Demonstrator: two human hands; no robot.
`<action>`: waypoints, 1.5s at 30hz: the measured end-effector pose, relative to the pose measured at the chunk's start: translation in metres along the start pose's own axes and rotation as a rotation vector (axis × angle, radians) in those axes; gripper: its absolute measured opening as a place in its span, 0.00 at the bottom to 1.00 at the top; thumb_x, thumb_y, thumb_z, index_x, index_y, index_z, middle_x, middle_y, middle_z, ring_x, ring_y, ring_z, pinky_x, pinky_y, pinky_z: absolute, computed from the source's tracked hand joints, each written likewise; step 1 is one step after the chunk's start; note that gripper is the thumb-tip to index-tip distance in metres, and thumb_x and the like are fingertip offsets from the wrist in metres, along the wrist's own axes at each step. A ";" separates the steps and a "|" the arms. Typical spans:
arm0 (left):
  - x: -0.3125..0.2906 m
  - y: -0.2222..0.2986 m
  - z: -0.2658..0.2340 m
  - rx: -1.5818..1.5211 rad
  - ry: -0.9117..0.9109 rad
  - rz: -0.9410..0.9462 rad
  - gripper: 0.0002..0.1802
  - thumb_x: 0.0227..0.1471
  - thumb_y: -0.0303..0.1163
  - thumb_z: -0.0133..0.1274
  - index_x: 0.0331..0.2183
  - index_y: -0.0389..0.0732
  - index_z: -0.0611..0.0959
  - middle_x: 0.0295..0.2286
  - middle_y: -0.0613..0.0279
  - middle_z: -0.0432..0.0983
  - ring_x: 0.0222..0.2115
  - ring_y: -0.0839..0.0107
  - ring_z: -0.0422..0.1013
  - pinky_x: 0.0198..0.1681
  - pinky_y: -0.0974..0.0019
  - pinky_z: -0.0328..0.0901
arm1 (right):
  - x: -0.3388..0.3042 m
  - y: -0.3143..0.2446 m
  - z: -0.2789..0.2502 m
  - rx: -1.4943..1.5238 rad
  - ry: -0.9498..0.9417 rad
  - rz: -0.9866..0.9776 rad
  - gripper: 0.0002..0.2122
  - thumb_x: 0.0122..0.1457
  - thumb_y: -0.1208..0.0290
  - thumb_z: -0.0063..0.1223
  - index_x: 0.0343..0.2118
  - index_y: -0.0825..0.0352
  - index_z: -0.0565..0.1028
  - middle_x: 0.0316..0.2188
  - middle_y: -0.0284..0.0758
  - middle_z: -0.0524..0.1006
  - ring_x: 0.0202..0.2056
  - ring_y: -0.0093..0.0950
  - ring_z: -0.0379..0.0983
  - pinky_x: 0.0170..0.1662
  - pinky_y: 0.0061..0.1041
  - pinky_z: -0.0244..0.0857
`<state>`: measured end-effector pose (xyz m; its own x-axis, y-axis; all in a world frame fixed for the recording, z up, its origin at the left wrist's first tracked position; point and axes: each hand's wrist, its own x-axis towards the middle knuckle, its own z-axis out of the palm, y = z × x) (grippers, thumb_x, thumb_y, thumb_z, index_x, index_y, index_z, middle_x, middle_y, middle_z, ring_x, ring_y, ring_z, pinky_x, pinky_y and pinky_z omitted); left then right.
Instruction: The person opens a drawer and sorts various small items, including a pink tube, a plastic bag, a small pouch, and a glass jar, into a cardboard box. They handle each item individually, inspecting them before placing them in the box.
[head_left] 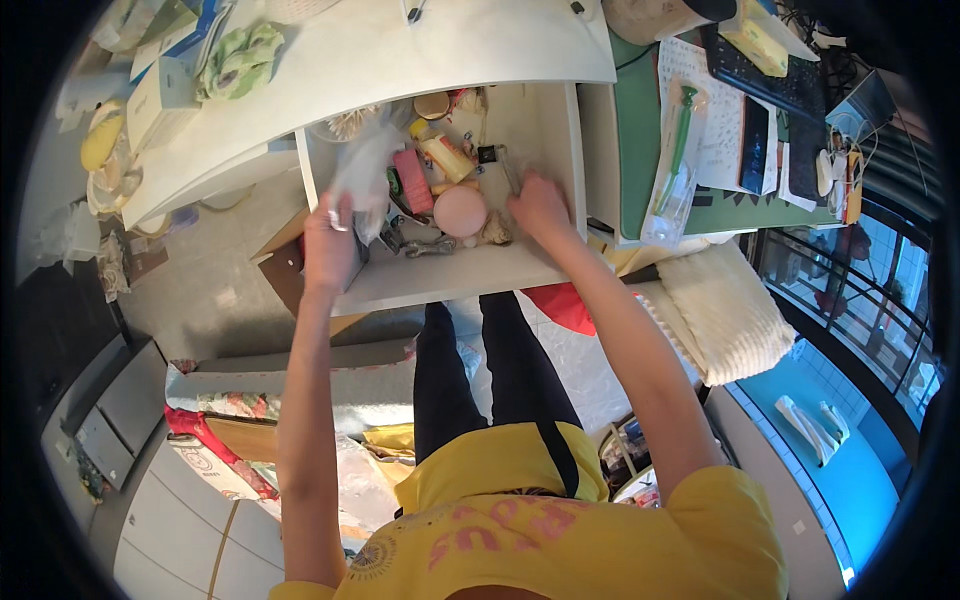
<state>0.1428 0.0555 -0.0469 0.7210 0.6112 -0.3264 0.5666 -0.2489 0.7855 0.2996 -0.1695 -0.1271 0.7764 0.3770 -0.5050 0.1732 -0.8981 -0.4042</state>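
Note:
A white drawer (440, 278) stands pulled out in front of me, full of mixed small items. At its left wall, my left hand (330, 245) is closed on a crumpled clear plastic bag (368, 180); a ring shows on one finger. My right hand (540, 207) reaches in at the right side, fingers pinched at a thin greyish strip (510, 172) with a small black piece (488, 154) by its upper end. Between the hands lie a round pale pink lid or box (460, 211), a pink block (411, 180), a yellow-and-white packet (447, 158) and a grey metal piece (430, 246).
The white desktop (400, 60) curves above the drawer. On the right, a green mat (640, 150) bears papers, a keyboard (770, 75) and a packaged green item (680, 150). An opened cardboard box (285, 262) sits below left. A cream ribbed cushion (725, 315) lies right.

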 end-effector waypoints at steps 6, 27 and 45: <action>-0.001 -0.038 -0.026 -0.350 0.171 -0.309 0.14 0.54 0.35 0.46 0.39 0.35 0.71 0.26 0.66 0.70 0.28 0.77 0.64 0.33 0.73 0.60 | -0.010 -0.032 -0.017 -0.162 0.085 -0.091 0.12 0.47 0.69 0.52 0.31 0.73 0.71 0.30 0.49 0.74 0.34 0.46 0.71 0.39 0.38 0.66; -0.067 -0.046 -0.046 -1.071 0.347 -0.424 0.16 0.53 0.29 0.46 0.43 0.33 0.71 0.41 0.56 0.70 0.40 0.71 0.68 0.43 0.68 0.64 | 0.034 -0.068 0.030 -0.242 0.177 -0.315 0.26 0.43 0.56 0.57 0.42 0.71 0.68 0.40 0.43 0.69 0.41 0.40 0.67 0.43 0.36 0.63; -0.076 -0.024 -0.015 -1.342 0.100 -0.438 0.11 0.53 0.30 0.47 0.41 0.41 0.74 0.38 0.65 0.72 0.37 0.75 0.69 0.39 0.70 0.64 | -0.065 -0.100 -0.001 0.820 -0.148 -0.262 0.25 0.47 0.74 0.57 0.50 0.66 0.65 0.44 0.38 0.70 0.43 0.29 0.68 0.46 0.30 0.63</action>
<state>0.0679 0.0263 -0.0326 0.5253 0.5151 -0.6773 -0.1108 0.8306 0.5457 0.2319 -0.1045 -0.0530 0.6759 0.6251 -0.3904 -0.1999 -0.3543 -0.9135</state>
